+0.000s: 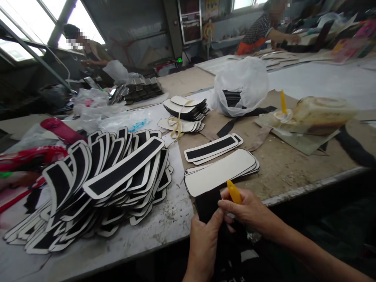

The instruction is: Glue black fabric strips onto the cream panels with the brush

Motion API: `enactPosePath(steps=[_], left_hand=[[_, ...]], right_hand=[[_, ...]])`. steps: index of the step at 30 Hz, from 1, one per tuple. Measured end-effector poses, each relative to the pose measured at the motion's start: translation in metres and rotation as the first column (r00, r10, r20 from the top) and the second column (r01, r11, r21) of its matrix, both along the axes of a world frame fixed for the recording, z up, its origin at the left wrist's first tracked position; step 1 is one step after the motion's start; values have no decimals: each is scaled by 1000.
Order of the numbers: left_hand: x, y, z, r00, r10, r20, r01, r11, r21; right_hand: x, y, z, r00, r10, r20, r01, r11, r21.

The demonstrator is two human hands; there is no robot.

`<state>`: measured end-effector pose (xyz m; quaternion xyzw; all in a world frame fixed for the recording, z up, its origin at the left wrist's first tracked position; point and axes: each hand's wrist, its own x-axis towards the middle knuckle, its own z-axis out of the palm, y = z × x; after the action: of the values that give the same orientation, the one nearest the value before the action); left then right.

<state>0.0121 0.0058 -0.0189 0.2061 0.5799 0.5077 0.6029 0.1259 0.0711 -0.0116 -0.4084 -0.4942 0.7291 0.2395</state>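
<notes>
At the table's front edge my left hand (204, 241) is closed on a black strip (206, 203) of flat, flexible material. My right hand (252, 211) meets it there, fingers closed around a yellow-handled tool (234, 192); the tool's working end is hidden. Just beyond the strip lies a small stack of cream rounded panels (220, 171). Behind that stack rest a couple of cream-edged panels with black centres (211, 148). A large fanned pile of similar panels (125, 166) spreads over the left of the table.
A tied bundle of panels (185, 107) sits farther back, beside a white plastic bag (255, 78) holding dark pieces. To the right stands a stained yellowish container (323, 113) near another yellow handle (283, 102). Red objects (32, 156) lie far left. Two people work across the room.
</notes>
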Motion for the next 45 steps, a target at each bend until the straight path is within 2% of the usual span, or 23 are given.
enactPosePath(steps=[2, 6, 8, 11, 14, 16, 19, 23, 25, 28, 30, 32, 34, 36, 39, 42, 45], left_hand=[[0, 0, -2, 1000, 1, -14, -1, 1000, 3], [-1, -4, -9, 996, -62, -60, 57, 995, -78], [-1, -7, -12, 993, -53, -106, 42, 994, -100], [1, -9, -18, 980, -10, -200, -1, 998, -55], [5, -10, -23, 968, -54, -246, 59, 998, 12], [8, -11, -25, 963, -97, -252, 114, 992, 53], [12, -16, -27, 974, -129, -187, 146, 986, 80], [4, -22, -25, 995, -64, 72, 64, 998, 5], [-10, -20, -23, 998, 38, 55, -34, 997, -72], [-38, -7, -23, 955, 283, -87, -290, 955, -68], [-54, 5, -26, 915, 369, -161, -375, 927, -5], [-65, 17, -29, 909, 354, -219, -356, 934, 33], [-71, 26, -33, 921, 299, -252, -301, 953, 32], [-74, 32, -35, 930, 247, -271, -252, 968, 18], [-77, 36, -35, 934, 205, -292, -213, 977, 3], [-78, 38, -33, 940, 184, -288, -190, 982, 6], [-79, 37, -32, 942, 156, -297, -167, 986, -13]], right_hand=[[0, 0, -2, 1000, -25, 0, 25, 999, -30], [1, 7, -5, 964, -262, 45, 263, 965, -13], [3, 10, -5, 940, -340, 20, 340, 940, -17], [5, 9, -6, 946, -321, 56, 321, 947, 6], [6, 4, -4, 947, -291, 134, 282, 956, 83], [6, 2, -3, 942, -312, 124, 294, 945, 144], [6, 3, 0, 921, -368, 126, 339, 918, 204], [16, 19, 7, 889, -414, 197, 359, 896, 262], [24, 34, 17, 893, -355, 276, 257, 907, 335], [29, 59, 39, 862, -136, 489, -102, 898, 429], [22, 74, 53, 801, 45, 597, -365, 827, 427], [6, 87, 63, 718, 196, 668, -569, 718, 400], [-13, 98, 67, 613, 311, 726, -716, 607, 345], [-33, 108, 66, 509, 372, 776, -807, 521, 279], [-56, 120, 58, 391, 400, 829, -881, 424, 211], [-70, 129, 48, 320, 411, 854, -917, 360, 171], [-76, 134, 40, 276, 420, 865, -936, 321, 143]])
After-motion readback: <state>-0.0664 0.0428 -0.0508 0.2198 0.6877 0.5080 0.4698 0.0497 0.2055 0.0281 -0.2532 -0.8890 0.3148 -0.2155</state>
